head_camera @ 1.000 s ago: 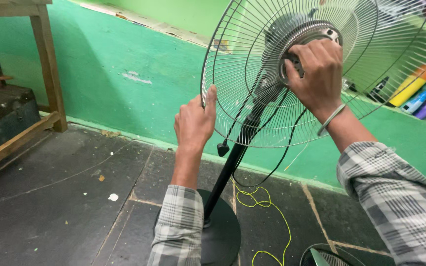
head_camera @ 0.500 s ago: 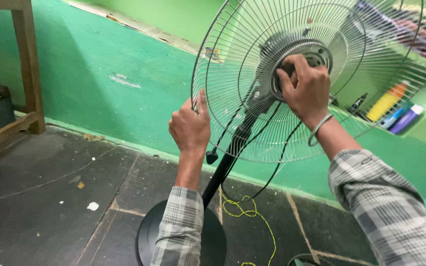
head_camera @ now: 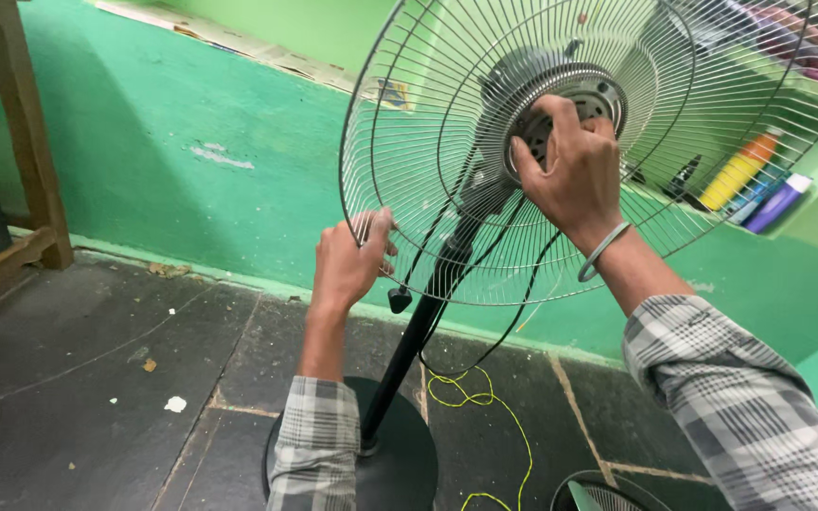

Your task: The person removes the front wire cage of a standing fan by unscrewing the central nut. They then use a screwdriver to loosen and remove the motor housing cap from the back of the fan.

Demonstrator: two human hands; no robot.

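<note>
The upper rim of the wire fan guard (head_camera: 447, 123) is cut off by the top edge. The hub ring (head_camera: 591, 90) is partly covered by the right hand (head_camera: 570, 175). The second fan (head_camera: 608, 494) is cut off at the bottom edge. The items on the shelf (head_camera: 759, 185) are blurred.

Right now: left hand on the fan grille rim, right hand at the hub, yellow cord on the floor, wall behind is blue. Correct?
Not quite: the wall is green, as the head view shows. The rest holds: left hand on the grille rim, right hand at the hub, yellow cord on the floor.
</note>
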